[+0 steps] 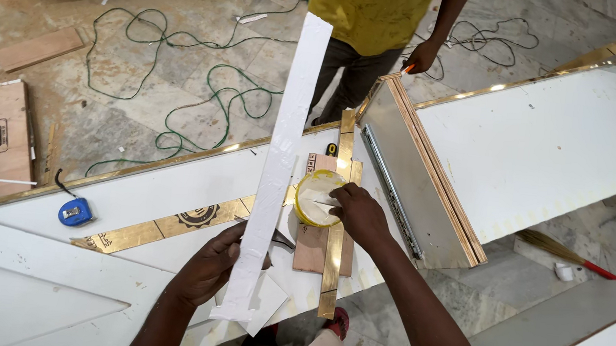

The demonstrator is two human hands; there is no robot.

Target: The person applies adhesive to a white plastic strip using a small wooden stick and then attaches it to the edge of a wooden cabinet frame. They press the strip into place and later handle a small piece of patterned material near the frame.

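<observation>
Nearest, left hand (210,266) gripping long white strip (278,170), tilted up off white worktop (169,189). Just right of strip, right hand (359,215) reaching into yellow-rimmed tub (318,197), grip unclear. Left of strip, blue tape measure (76,211). Beyond strip, bystander in yellow shirt (371,4).

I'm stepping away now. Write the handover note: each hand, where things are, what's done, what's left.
Left hand: holds the long white strip upright over the white panel.
Right hand: in the yellow tub, which sits on a wood block beside the gold strip.
Tape measure: on the panel, left.
Done: cannot tell.
Left: the white strip is not yet laid down.
</observation>
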